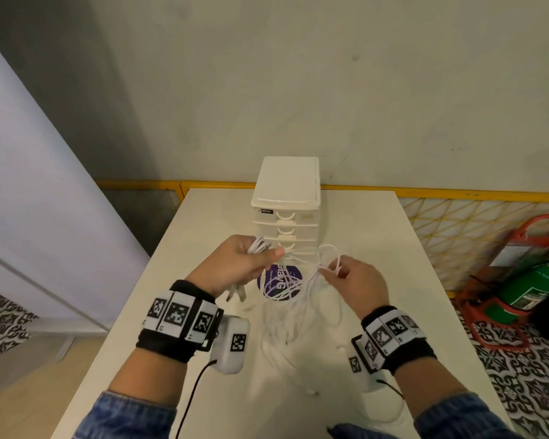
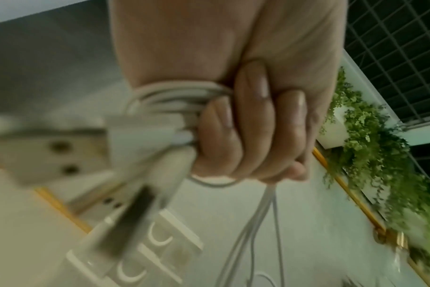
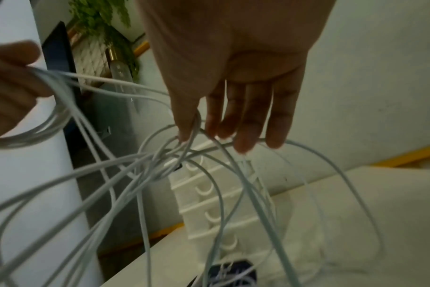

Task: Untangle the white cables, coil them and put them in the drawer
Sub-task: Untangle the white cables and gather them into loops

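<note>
Two hands hold tangled white cables above a table, in front of a small drawer unit.

The left hand (image 1: 236,264) is fisted round a bundle of white cables (image 1: 293,299), blurred plugs hanging below it. Loose strands sag to the table (image 1: 377,248), hard to trace against it. The right hand (image 1: 357,285) pinches a loop between thumb and fingertips (image 3: 243,145), other fingers nearly straight. The drawer unit (image 1: 287,198) stands behind, lower drawers hidden by hands and cables.

Indoor public space: fire extinguisher (image 1: 533,286), yellow railing (image 1: 457,193), patterned tiles (image 1: 520,369).
</note>
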Available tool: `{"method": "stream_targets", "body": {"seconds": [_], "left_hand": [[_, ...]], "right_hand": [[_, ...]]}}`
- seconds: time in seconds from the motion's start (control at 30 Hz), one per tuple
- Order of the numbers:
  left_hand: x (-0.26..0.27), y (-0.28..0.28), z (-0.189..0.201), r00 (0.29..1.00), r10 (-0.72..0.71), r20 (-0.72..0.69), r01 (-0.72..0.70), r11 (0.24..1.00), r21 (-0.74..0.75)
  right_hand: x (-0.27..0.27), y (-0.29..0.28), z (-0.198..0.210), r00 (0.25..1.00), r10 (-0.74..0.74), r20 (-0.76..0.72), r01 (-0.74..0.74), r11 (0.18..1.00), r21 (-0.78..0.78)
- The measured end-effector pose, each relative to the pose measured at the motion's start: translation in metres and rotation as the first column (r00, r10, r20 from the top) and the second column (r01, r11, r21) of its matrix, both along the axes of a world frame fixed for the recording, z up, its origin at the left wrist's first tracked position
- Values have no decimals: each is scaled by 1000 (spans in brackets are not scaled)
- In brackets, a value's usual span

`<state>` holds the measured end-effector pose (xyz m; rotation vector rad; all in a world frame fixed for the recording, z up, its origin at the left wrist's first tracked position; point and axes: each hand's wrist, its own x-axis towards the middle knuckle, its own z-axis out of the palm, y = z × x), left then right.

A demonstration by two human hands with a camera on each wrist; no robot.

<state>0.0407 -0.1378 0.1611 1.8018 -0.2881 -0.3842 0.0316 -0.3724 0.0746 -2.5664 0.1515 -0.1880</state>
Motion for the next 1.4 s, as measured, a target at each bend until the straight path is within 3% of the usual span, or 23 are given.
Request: {"method": "stream_targets", "body": {"seconds": [0.07,0.13,0.23,0.3,0.4,0.53,0.63,0.73,0.8,0.87,0.93,1.0,1.13,1.23,1.27,1.33,1.4], "left_hand": [[1,-2,-2,998,56,-14,-57,997,-53],[2,-2,-2,995,100,-24,-101,994,-34],[8,-1,-7,974,219,61,-226,962,153],[11,-2,-13,947,298,123,-319,922,219],[12,-3,-22,922,369,116,-386,900,203],[16,5,-22,871,452,193,-487,846,216],[16,5,-27,865,440,239,-492,837,238],[11,-3,-33,920,346,185,-378,909,178],[5,-15,-36,962,217,165,-251,943,218],[2,-29,-45,972,127,198,-190,920,342],[1,-38,-55,960,89,266,-207,865,457],[6,-38,-60,956,99,276,-222,859,462],[13,-24,-54,961,137,241,-222,901,373],[13,-18,-49,947,269,177,-305,924,229],[13,-16,-47,938,317,137,-337,927,163],[13,-11,-44,923,378,71,-382,923,52],[15,-8,-41,908,416,44,-416,909,-7]], "right_hand": [[-1,9,-13,993,91,-77,-80,987,140],[-1,12,-15,982,175,-68,-137,918,373],[4,14,-5,992,126,9,-105,780,617],[6,18,2,994,103,46,-108,767,632],[5,21,5,992,83,96,-124,787,604],[5,11,10,975,46,216,-145,871,469],[5,14,22,977,80,199,-188,766,615],[4,21,37,977,81,196,-204,604,770],[4,26,42,978,87,192,-207,554,806],[3,32,46,976,113,185,-217,539,814],[3,35,48,972,139,189,-234,548,803],[3,33,47,970,116,215,-242,580,778],[5,13,40,963,-23,270,-196,629,752],[6,0,32,958,-100,267,-134,667,733],[6,-2,29,966,-73,249,-126,709,694],[3,-3,21,983,116,140,-174,827,535],[-2,4,11,950,312,10,-282,844,455]]}}
